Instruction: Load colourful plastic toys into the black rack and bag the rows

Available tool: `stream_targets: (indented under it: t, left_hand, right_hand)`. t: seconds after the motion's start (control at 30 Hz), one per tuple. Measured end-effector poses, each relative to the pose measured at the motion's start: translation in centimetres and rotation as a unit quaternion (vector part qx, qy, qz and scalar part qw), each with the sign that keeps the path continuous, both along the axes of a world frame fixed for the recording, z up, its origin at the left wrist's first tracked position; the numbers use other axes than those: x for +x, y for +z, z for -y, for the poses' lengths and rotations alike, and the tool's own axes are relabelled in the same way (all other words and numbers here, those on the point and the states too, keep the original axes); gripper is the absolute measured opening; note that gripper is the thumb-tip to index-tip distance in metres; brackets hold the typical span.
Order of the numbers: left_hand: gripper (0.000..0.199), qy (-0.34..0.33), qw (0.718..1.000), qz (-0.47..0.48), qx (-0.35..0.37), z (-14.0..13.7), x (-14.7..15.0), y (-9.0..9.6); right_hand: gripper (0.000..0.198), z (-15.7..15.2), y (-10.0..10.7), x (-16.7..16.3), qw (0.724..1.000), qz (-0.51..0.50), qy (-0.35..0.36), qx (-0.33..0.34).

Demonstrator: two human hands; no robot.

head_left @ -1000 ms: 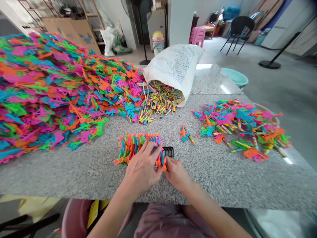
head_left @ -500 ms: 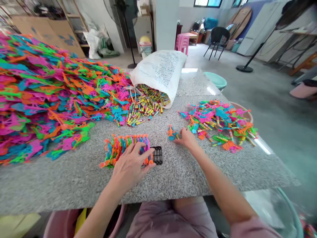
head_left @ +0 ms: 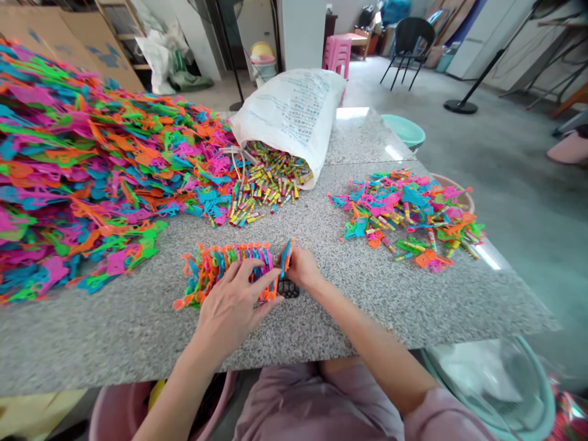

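Observation:
A black plastic grid rack (head_left: 289, 289) lies on the granite table, its right-hand cells showing. Standing in a tight row along it are flat, bright plastic toys (head_left: 202, 278) in orange, green, blue and pink. My left hand (head_left: 229, 303) lies over the right part of this row, fingers curved around it, gripping it. A blue and orange plastic toy (head_left: 286, 257) is pinched upright in my right hand (head_left: 304, 268), just above the bare cells. My fingers hide its lower end and the spot where it meets the rack.
A big heap of loose plastic toys (head_left: 92, 171) covers the left side. Small printed tubes (head_left: 271, 177) spill from a white woven sack (head_left: 294, 110). A mixed pile of toys and tubes (head_left: 404, 211) lies at right. Tubs (head_left: 542, 392) stand below the table's front edge.
My right hand has picked up the blue and orange toy from the table and carried it left to the rack. My left hand stays on the row. The view has shifted slightly.

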State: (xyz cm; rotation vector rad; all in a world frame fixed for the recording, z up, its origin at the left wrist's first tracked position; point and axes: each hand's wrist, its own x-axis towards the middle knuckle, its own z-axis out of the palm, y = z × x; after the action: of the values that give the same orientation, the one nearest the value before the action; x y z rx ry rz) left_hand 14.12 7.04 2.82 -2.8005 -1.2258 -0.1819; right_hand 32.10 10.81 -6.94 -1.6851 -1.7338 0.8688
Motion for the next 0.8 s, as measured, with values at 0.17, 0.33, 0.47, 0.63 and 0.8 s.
stream_targets:
  t: [0.17,0.33,0.47,0.63,0.8]
  left_hand:
    - [0.041,-0.007,1.000,0.004,0.000,-0.1,-0.1,-0.2]
    - [0.044,-0.005,1.000,0.008,0.004,-0.4,-0.2,-0.4]
    - [0.044,-0.012,1.000,0.006,0.025,-0.4,0.2,0.2]
    - [0.057,-0.010,0.998,0.010,0.068,0.1,1.3,1.2]
    - [0.048,-0.018,0.999,0.002,0.050,-0.3,1.7,0.2]
  right_hand:
    - [0.018,-0.1,1.1,-0.1,0.991,0.126,0.039,-0.006]
    - [0.025,-1.0,2.7,-0.5,0.980,0.181,0.075,-0.018]
    - [0.022,-1.5,2.2,-1.3,0.985,0.152,0.086,-0.009]
    - [0.033,0.6,1.1,0.8,0.990,0.104,0.059,0.069]
    - [0.034,2.5,1.9,10.9,0.921,0.336,-0.178,0.082]
